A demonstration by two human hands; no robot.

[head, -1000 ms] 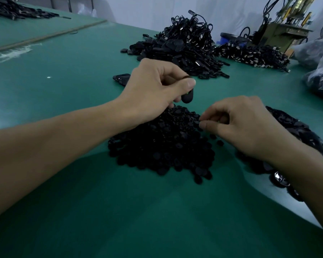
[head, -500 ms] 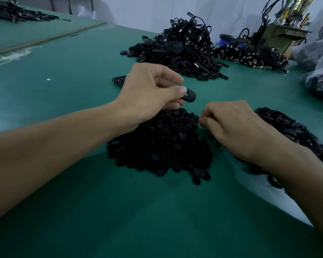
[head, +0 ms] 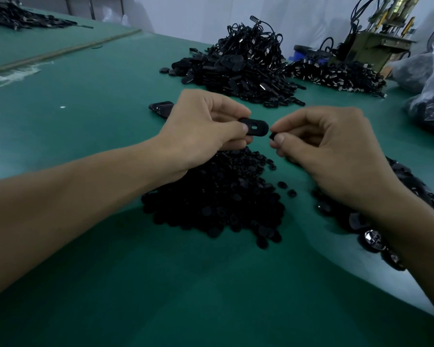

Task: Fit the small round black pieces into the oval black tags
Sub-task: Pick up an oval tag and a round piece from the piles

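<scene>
My left hand [head: 201,128] pinches oval black plastic tag [head: 256,127] by one end — slot exposed. My right hand [head: 328,146] pinches small round black piece [head: 272,135] just beside tag's free end. Both look light, stiff — hold piece by rim.

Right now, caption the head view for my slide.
Left hand holds an oval tag; right hand pinches a small round piece beside it, above the loose pile.

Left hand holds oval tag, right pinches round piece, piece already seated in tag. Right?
No, not seated. Head view: right hand pinches the round piece just off the end of the oval tag, hole empty; left hand holds the tag.
</scene>
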